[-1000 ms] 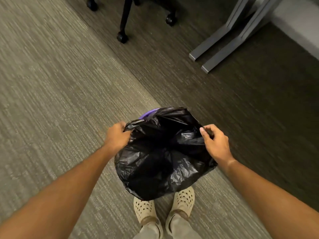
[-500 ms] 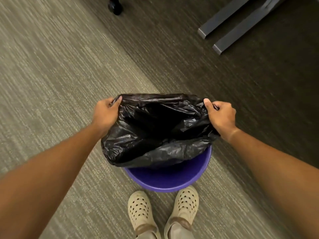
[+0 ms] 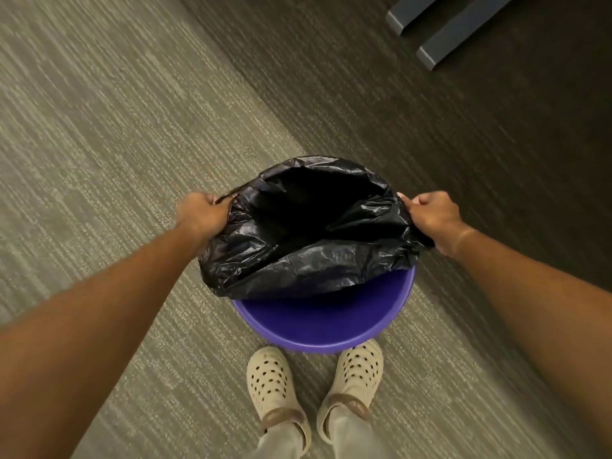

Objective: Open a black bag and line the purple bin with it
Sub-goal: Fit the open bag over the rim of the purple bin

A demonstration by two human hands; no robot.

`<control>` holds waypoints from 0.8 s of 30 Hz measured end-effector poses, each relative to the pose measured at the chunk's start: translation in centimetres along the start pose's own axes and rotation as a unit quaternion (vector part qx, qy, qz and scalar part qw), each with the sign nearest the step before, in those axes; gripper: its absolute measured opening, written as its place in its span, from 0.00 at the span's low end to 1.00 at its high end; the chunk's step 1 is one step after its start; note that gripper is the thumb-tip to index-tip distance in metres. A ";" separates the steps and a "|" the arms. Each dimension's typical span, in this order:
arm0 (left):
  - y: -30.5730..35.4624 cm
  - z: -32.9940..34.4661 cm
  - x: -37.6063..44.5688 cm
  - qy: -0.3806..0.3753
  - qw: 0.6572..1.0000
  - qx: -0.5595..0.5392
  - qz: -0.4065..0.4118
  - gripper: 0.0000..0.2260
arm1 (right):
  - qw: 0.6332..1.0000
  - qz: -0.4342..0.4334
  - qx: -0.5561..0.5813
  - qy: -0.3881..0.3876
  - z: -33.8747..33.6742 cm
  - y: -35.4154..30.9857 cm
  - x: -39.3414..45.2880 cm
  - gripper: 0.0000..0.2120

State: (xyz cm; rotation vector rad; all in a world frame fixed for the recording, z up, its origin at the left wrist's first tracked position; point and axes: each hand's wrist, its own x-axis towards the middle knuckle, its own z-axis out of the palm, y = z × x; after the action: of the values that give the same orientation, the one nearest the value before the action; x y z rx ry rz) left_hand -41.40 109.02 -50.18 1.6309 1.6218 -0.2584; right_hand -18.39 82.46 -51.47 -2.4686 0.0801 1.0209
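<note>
The black bag (image 3: 298, 260) hangs with its mouth spread wide over the round purple bin (image 3: 324, 323) on the carpet. My left hand (image 3: 202, 213) grips the bag's left edge and my right hand (image 3: 433, 217) grips its right edge. The bag covers the far half of the bin, and its far edge reaches past the far rim. The near inner wall and near rim of the bin show bare purple below the bag.
My two feet in beige clogs (image 3: 275, 385) stand right behind the bin's near side. Two grey metal furniture feet (image 3: 440, 51) lie on the dark carpet at the upper right. Lighter carpet stretches out to the left.
The bag went from bunched in front of me to spread open over the bin. My hands moved apart and lower, and the view tilted down so the chair wheels left the frame.
</note>
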 end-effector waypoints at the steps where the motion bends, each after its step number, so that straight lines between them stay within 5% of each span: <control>1: -0.3 -0.1 -0.4 -0.001 1.000 0.000 -0.001 0.15 | 1.000 0.003 0.006 0.002 -0.1 0.3 -0.5 0.20; 7: -1.9 0.0 -4.2 0.024 0.999 -0.029 0.016 0.22 | 0.996 0.011 0.074 0.041 0.1 1.7 -3.6 0.24; 10: -3.4 0.1 -5.8 0.026 0.997 -0.065 0.029 0.22 | 0.981 0.011 0.188 0.036 0.3 2.6 -5.7 0.18; 13: -4.9 -0.1 -7.4 -0.027 0.994 -0.106 0.005 0.22 | 0.948 0.053 0.311 -0.044 -0.4 4.1 -7.5 0.09; 16: -6.4 -0.8 -8.7 -0.109 0.986 -0.117 -0.038 0.34 | 0.913 0.113 0.374 -0.115 -1.0 5.8 -8.7 0.14; 18: -7.5 -1.2 -8.9 -0.139 0.982 -0.114 -0.058 0.40 | 0.904 0.136 0.387 -0.116 -1.1 6.4 -9.4 0.15; 24: -8.8 -2.0 -10.5 -0.178 0.970 -0.140 -0.095 0.33 | 0.943 0.176 0.273 -0.067 -1.1 6.3 -10.9 0.07</control>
State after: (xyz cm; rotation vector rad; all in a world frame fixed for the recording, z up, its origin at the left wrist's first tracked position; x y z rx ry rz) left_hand -51.79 101.19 -45.41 1.1444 1.4615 -0.3785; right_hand -26.92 75.03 -45.85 -1.9067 0.6868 1.1215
